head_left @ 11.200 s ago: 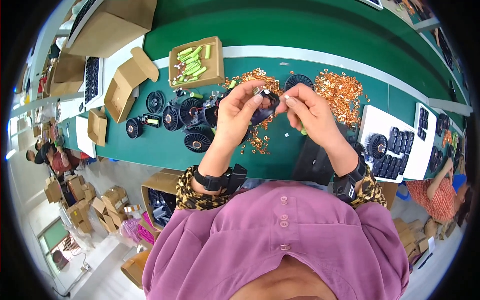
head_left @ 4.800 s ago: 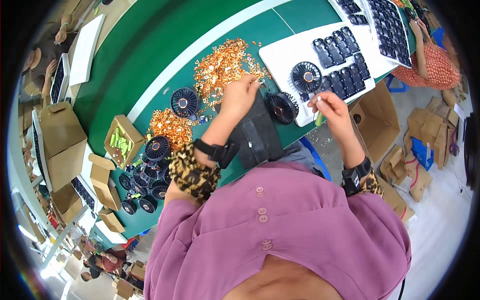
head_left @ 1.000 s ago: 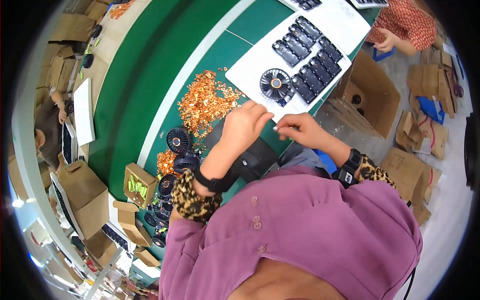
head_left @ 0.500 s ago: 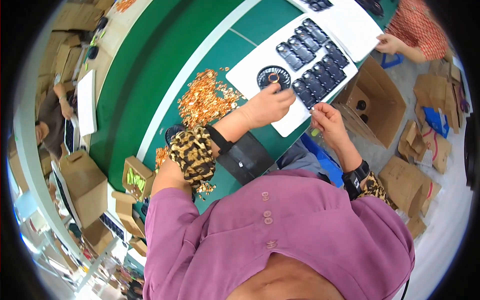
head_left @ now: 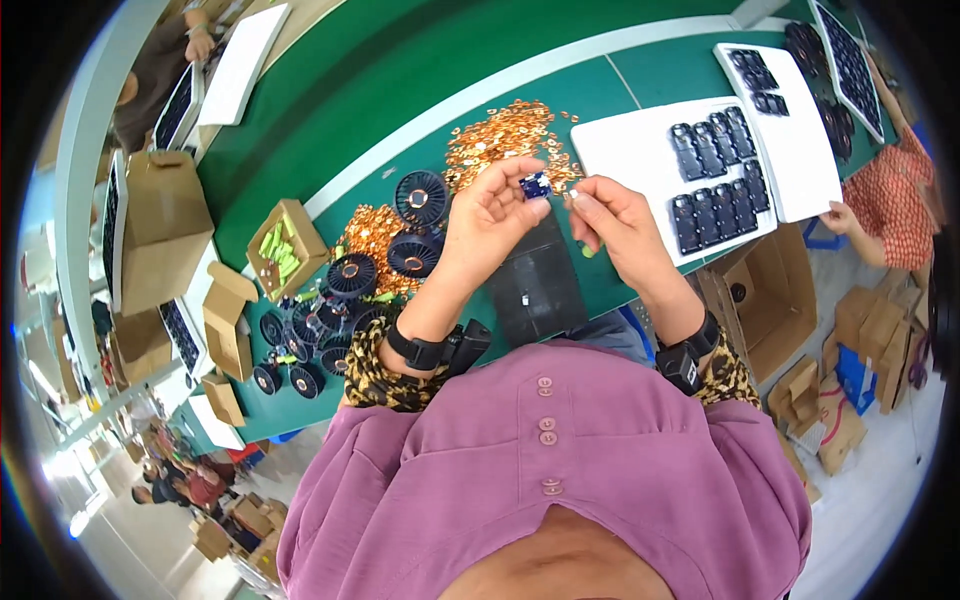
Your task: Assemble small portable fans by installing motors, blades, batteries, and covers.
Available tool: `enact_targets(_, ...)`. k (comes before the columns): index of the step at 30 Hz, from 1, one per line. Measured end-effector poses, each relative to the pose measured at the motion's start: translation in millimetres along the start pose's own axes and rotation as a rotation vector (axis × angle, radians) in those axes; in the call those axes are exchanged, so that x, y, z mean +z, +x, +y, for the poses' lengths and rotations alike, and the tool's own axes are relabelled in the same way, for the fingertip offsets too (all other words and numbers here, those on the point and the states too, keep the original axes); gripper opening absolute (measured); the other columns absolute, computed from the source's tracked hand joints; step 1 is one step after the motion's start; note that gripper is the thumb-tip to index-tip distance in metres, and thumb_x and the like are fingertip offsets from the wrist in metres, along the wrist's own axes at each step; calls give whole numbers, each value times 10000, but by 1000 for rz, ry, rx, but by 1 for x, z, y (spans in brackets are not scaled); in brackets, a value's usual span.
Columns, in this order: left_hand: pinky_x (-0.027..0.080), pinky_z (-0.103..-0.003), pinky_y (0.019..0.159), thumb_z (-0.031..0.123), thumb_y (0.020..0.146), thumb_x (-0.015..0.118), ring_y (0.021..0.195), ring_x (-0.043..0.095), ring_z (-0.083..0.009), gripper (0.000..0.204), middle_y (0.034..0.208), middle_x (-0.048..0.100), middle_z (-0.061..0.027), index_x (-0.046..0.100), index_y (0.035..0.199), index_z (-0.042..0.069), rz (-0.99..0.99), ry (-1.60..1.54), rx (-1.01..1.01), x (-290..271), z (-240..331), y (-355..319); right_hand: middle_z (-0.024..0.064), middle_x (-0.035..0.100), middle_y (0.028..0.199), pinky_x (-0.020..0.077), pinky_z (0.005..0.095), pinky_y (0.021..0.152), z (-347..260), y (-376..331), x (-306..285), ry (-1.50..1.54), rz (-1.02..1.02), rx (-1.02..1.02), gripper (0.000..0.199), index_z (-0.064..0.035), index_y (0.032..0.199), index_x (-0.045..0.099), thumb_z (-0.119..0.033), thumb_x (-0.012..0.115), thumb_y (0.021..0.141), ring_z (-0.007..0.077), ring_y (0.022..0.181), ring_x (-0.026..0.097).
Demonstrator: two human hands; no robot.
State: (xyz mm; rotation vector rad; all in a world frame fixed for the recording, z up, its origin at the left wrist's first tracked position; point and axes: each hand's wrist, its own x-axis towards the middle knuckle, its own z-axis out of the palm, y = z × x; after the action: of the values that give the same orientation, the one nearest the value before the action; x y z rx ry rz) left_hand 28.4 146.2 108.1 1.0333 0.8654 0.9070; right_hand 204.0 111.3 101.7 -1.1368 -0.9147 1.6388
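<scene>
My left hand (head_left: 490, 220) is raised over the green table, closed on a small dark blue circuit board (head_left: 536, 185) between thumb and fingers. Close beside it, my right hand (head_left: 622, 228) has thumb and forefinger pinched together; what they hold is too small to make out. A small lime-green piece (head_left: 587, 250) shows under its lower fingers. Just beyond the hands lies a heap of copper-coloured rings (head_left: 510, 135). Below them is a black mat (head_left: 540, 285). Right of my right hand is a white foam board (head_left: 625, 150) with rows of black casings (head_left: 712, 145).
Round black fan parts (head_left: 420, 198) stand and lie in a cluster at the left, beside more copper-coloured rings (head_left: 370, 238). A carton (head_left: 300, 225) holds lime-green pieces. Another white board (head_left: 800, 190) lies far right, near a co-worker's hand (head_left: 838, 218). An open carton (head_left: 780, 290) stands below the table edge.
My left hand has left the round black fan part on the white board and now grips a circuit board. My right hand has come in beside it. The view has swung, showing more table at left.
</scene>
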Motion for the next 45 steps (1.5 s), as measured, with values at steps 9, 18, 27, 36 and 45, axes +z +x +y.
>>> enact_targets(9, 516, -204, 640, -101, 798, 603, 835, 615, -92, 254, 996, 597, -79, 531, 1018, 4, 194, 71, 63, -45, 23, -44, -6, 563, 659, 388, 180, 492, 3, 16, 66, -15, -218, 25, 197, -48, 887, 600, -208, 503, 945, 46, 564, 495)
enact_targets(18, 515, -234, 737, -90, 841, 538, 835, 611, -102, 236, 974, 611, -64, 586, 1061, -20, 306, 696, 274, -64, 31, -71, 0, 559, 638, 388, 186, 481, 11, 16, 108, 22, -289, 85, 227, -19, 898, 604, -213, 497, 949, 57, 547, 498)
enact_targets(27, 519, -197, 661, -63, 813, 612, 759, 632, -73, 168, 896, 672, -47, 639, 969, -9, 482, 439, 165, -71, 21, -84, 2, 546, 614, 378, 196, 466, 13, 14, 128, 16, -329, 153, 224, -25, 870, 599, -218, 512, 942, 63, 516, 493)
enact_targets(36, 532, -239, 603, -46, 749, 636, 716, 660, -145, 225, 923, 675, -106, 678, 957, 29, 491, 601, 281, -77, 22, -89, -4, 537, 605, 350, 192, 455, 19, 15, 133, 6, -325, 159, 220, -24, 847, 603, -201, 509, 937, 52, 520, 477)
enact_targets(45, 543, -287, 649, -41, 748, 633, 803, 661, -214, 239, 956, 663, -121, 666, 971, 39, 491, 864, 396, -77, 20, -99, -1, 512, 591, 317, 192, 434, 30, 14, 136, 213, -312, 187, 203, -18, 852, 591, -185, 513, 937, 52, 491, 426)
